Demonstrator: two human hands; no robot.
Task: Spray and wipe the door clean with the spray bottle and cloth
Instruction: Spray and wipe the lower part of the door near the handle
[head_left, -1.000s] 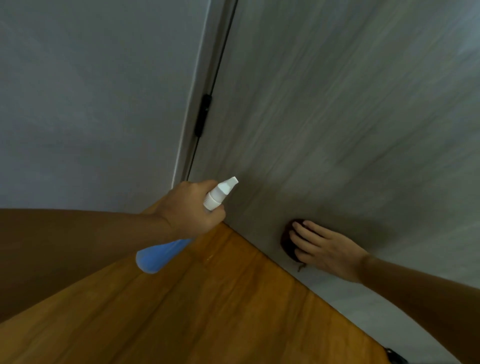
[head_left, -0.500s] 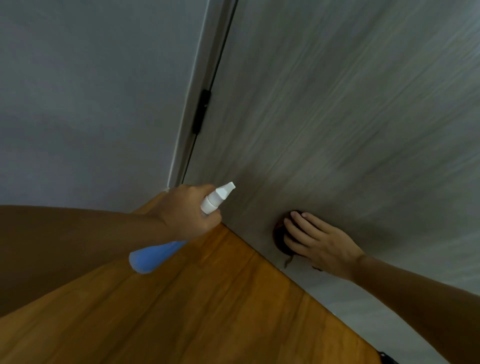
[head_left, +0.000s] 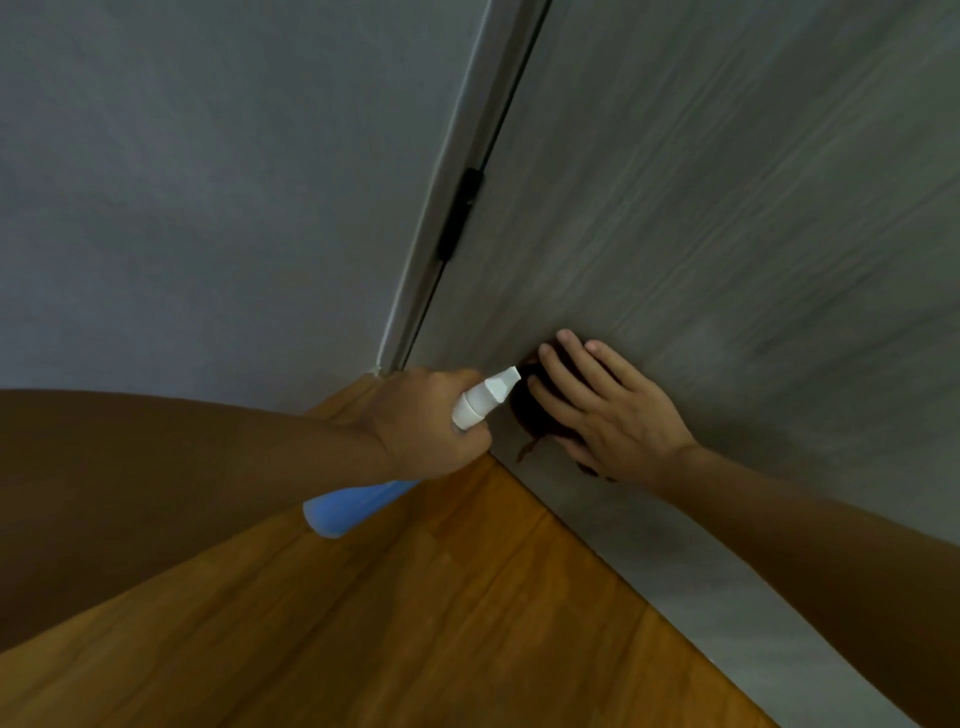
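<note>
Looks mid-wipe, way down at the bottom corner of the door (head_left: 727, 208) near the hinge (head_left: 457, 218) and the wood floor (head_left: 415, 597); no telling how much of the rest is already clean. Right hand (head_left: 608, 410) flat, fingers straight, pressing a dark cloth (head_left: 524, 410) against the door. Left hand (head_left: 431, 421) wrapped tight around the blue spray bottle (head_left: 363, 501), white nozzle aimed at the cloth, just beside it.
</note>
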